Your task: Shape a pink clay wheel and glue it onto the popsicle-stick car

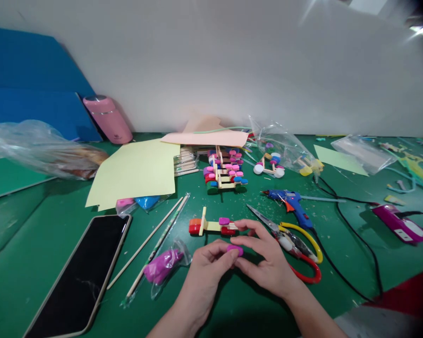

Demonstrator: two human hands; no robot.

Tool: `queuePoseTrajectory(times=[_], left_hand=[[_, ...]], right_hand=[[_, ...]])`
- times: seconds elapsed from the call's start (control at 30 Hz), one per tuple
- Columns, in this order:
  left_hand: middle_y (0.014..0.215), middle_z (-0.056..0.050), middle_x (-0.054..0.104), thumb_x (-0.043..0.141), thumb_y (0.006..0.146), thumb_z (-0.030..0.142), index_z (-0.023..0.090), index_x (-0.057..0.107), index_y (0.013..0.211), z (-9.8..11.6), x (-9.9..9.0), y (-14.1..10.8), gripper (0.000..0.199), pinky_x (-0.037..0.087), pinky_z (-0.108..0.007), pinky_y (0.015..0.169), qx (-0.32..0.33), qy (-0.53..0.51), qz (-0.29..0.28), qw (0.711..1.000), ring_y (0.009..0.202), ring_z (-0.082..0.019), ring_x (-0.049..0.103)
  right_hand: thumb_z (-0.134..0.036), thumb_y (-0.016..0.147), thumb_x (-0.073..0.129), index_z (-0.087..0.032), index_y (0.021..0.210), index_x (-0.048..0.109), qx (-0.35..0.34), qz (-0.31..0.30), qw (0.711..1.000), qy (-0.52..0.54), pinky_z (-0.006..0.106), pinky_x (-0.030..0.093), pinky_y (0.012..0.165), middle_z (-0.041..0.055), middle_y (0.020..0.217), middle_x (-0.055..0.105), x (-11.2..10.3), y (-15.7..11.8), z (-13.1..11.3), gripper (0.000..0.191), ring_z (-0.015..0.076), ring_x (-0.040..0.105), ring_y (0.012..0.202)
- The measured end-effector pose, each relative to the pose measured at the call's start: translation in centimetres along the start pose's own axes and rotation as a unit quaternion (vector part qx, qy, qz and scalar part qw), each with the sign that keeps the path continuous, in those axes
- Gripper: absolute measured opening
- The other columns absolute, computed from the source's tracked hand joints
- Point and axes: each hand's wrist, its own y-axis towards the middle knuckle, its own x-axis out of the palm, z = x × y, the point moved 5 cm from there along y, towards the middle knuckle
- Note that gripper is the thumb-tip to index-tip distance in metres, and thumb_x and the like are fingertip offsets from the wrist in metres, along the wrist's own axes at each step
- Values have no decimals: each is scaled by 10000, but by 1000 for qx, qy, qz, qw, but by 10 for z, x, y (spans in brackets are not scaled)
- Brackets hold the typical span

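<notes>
Between the fingertips of both hands is a small flattened piece of purple modelling clay [235,249]. My left hand [209,270] pinches it with thumb and index finger. My right hand [268,260] presses on its other side, with the upper fingers stretched above it. Just beyond my fingers lies a small stick model [213,226] with orange and red clay rounds and one purple piece on top. Left of my hands rests a lump of purple clay in clear wrap [164,266]. Scissors [291,239] with yellow and red handles lie right of my right hand.
A blue glue gun [292,204] with its cord lies to the right, near a purple box [400,224]. Finished-looking stick models [225,171] stand farther back. On the left are wooden sticks [146,241], a phone [81,277], yellow paper [136,173] and a pink bottle [109,119].
</notes>
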Motion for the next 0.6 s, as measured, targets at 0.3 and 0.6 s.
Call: queuePoseTrajectory(times=[0.3, 0.6], left_hand=[[578, -10, 568, 646, 706, 293, 132, 715, 725, -1, 3, 0, 176, 366, -237, 621, -27, -89, -26, 995, 590, -102, 463], [597, -20, 593, 643, 712, 273, 126, 711, 721, -2, 3, -1, 163, 375, -240, 620, -34, -88, -20, 995, 590, -103, 479]], right_hand=[[-210, 756, 626, -256, 988, 623, 17, 8, 1000, -2, 298, 416, 887, 52, 1180, 470, -4, -1, 3, 237, 187, 480, 1079], [-248, 753, 619, -235, 972, 642, 12, 9, 1000, -17, 333, 452, 855, 81, 1167, 502, -3, 0, 1, 220, 217, 506, 1060]])
